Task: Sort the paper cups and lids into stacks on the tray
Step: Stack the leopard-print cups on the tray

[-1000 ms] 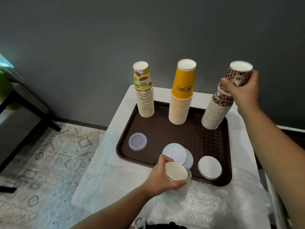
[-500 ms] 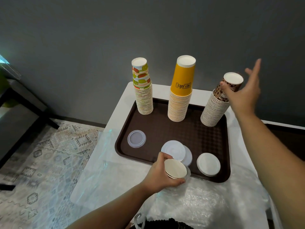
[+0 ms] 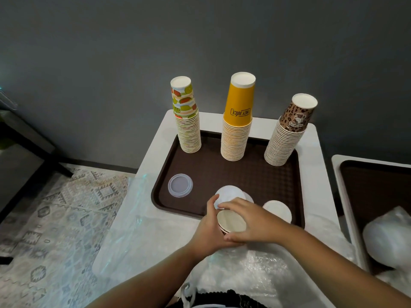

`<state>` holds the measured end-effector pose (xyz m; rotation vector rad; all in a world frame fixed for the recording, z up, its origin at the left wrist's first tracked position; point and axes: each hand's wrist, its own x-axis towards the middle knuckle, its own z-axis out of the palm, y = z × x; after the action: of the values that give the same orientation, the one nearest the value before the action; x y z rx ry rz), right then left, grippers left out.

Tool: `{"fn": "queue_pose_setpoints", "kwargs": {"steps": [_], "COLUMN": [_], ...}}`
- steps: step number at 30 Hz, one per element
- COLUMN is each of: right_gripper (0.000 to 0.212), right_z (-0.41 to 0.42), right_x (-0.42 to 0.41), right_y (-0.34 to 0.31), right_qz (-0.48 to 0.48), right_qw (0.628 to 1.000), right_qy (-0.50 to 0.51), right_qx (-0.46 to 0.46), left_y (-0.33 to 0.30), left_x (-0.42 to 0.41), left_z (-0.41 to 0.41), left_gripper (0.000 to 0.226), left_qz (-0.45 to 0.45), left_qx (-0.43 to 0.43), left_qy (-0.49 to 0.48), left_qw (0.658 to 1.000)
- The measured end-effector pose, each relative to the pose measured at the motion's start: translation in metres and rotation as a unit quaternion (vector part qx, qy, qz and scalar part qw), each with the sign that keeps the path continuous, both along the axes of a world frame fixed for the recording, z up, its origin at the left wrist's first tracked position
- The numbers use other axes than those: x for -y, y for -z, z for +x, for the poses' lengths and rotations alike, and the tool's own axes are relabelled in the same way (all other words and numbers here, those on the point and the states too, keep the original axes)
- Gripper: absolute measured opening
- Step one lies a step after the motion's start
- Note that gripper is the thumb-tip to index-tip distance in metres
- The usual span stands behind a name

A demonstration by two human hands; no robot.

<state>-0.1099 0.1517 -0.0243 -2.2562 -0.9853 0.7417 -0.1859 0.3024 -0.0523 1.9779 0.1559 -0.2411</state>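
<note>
Left hand [image 3: 208,232]: fingers curled round the nested cups [image 3: 231,221] at the tray's [image 3: 244,172] 6 o'clock edge.
Right hand [image 3: 253,222]: fingers clasped those cups from 3 o'clock.
Stacks: fruit-print stack [image 3: 188,121], yellow stack [image 3: 238,121], leopard stack [image 3: 287,134] along 12 o'clock.
Lids: clear lid [image 3: 180,185] at 8 o'clock; white lids [image 3: 278,211] beside the hands.

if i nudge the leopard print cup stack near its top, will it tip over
Probably. The leopard print cup stack is tall, narrow and already leans right. Nested paper cups are likely light, so it may slide on the tray or topple.
</note>
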Motion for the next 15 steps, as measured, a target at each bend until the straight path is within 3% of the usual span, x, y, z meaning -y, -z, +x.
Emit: {"fn": "queue_pose_setpoints", "kwargs": {"steps": [6,11,15], "right_gripper": [0.065,0.065,0.067], "right_z": [0.014,0.026,0.017], "right_x": [0.006,0.016,0.007], "right_y": [-0.030,-0.048,-0.044], "right_qz": [0.006,-0.111,-0.170], "right_qw": [1.000,0.993,0.975], "right_qy": [0.017,-0.044,-0.103], "right_qx": [0.015,0.012,0.103], "left_y": [0.002,0.005,0.006], "left_x": [-0.001,0.001,0.002], "left_z": [0.000,0.001,0.000], "left_gripper": [0.110,0.089,0.076], "left_qz": [-0.003,0.005,-0.003], "left_qx": [-0.004,0.007,0.014], "left_qy": [0.007,0.016,0.011], "left_qw": [1.000,1.000,1.000]}}
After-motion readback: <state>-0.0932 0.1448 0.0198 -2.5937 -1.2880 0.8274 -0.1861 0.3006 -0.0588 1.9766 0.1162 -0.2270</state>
